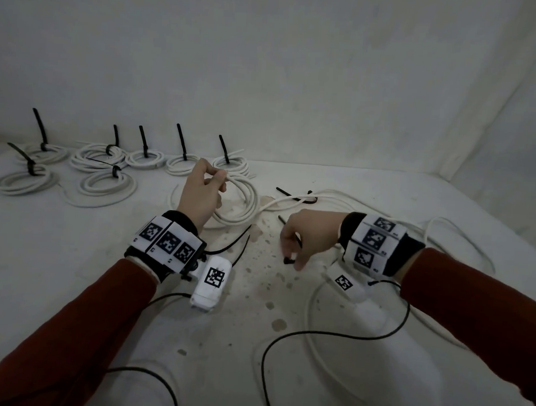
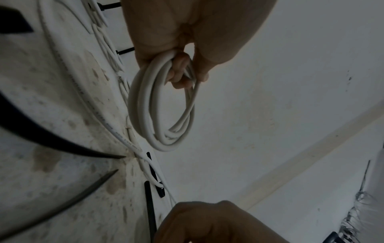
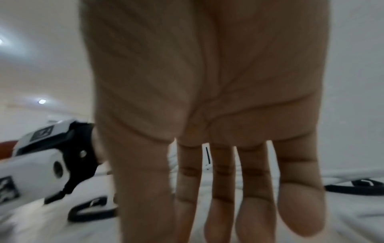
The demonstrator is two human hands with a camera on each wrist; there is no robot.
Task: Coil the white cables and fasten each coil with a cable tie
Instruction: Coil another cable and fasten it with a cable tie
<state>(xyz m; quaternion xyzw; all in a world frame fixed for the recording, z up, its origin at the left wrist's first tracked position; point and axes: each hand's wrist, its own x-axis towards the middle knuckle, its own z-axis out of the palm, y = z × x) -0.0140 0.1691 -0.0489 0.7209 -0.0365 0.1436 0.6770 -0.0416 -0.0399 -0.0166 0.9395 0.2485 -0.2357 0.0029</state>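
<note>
The left hand (image 1: 202,191) has its fingers curled round a loose coil of white cable (image 2: 162,105), holding it up off the stained white table (image 1: 76,257). The right hand (image 1: 308,237) hangs lower down near a black cable tie (image 1: 289,260) at its fingertips; in the wrist view its fingers look straight, so whether it's actually pinching the tie is hard to say. Finished coils (image 1: 109,183) with ties sit in a row at the back left, more loose cable (image 1: 457,239) trails off right.
</note>
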